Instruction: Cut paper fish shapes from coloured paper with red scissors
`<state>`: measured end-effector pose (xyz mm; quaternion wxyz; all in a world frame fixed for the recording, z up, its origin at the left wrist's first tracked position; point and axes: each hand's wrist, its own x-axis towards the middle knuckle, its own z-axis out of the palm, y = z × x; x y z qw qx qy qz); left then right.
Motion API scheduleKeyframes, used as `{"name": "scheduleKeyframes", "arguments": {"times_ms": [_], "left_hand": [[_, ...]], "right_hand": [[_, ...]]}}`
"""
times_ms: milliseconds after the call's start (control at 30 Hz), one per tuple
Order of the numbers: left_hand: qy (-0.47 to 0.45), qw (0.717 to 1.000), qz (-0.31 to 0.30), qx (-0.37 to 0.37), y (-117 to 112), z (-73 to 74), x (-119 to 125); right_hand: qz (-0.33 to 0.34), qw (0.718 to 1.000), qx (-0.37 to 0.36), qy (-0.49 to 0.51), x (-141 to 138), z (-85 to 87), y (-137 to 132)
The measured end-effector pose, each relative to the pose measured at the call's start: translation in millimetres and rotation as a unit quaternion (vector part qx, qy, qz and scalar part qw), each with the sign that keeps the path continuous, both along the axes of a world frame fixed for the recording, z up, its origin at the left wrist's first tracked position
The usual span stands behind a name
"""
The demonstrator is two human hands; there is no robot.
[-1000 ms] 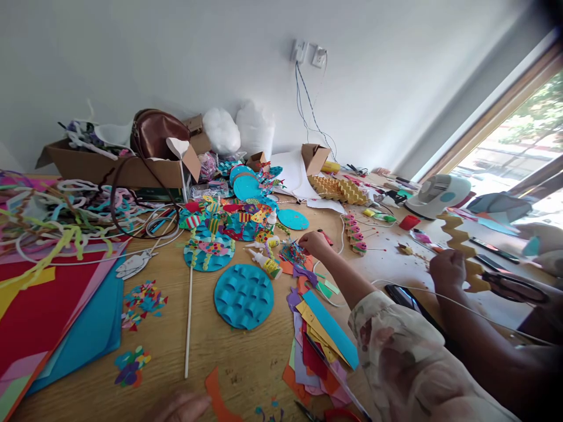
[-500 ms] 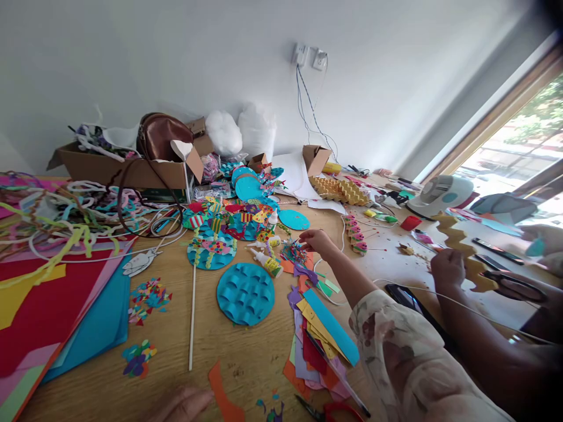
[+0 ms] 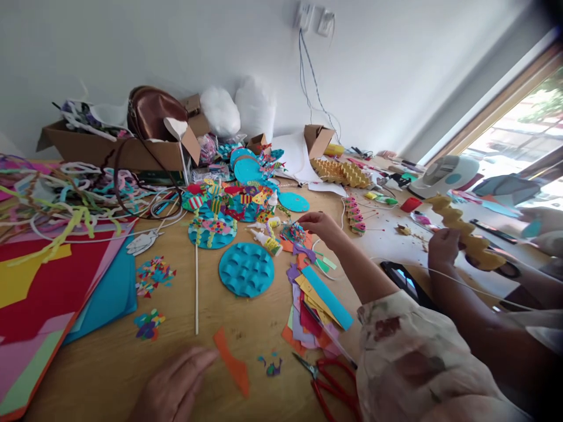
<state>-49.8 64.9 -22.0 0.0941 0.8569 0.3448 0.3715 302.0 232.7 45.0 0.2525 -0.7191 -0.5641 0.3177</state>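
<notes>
1. Progress (judged from the layout): the near blue disc bears rows of curled tabs but no coloured ornament; the decorated disc behind it carries a pink dotted shape. Cut pieces remain loose.
2. Right hand: fingers bent at the edge of the heap of shredded clippings, beyond the near blue disc; whether the fingertips meet or pinch anything cannot be told.
3. Left hand: fingers lie together just beside the curved, flat orange scrap; a grip cannot be confirmed.
4. Materials: smooth overlapping paper strips, round paper dots, a slender pale stick, red-handled scissors.
5. Co-worker's hand: grips zigzag-edged yellow paper.
</notes>
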Motion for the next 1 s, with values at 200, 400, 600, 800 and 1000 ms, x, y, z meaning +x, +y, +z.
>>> {"name": "scheduleKeyframes", "arguments": {"times_ms": [200,400,600,800,1000], "left_hand": [[-0.005,1.000,0.000,-0.021,-2,12.0,3],[-0.017,0.999,0.003,-0.032,-8,6.6,-1],[-0.027,0.999,-0.017,-0.025,-11,6.8,2],[-0.029,0.999,-0.030,-0.004,-11,12.1,5],[-0.040,0.999,-0.030,-0.020,-12,6.8,3]], "right_hand": [[0.154,0.987,-0.020,-0.042,-65,16.8,-111],[0.204,0.968,-0.002,-0.146,-98,-1.5,-208],[0.243,0.946,-0.009,-0.213,-112,-43.7,-256],[0.229,0.916,0.072,-0.321,-121,-84.2,-267],[0.237,0.914,0.114,-0.310,-123,-83.4,-247]]}}
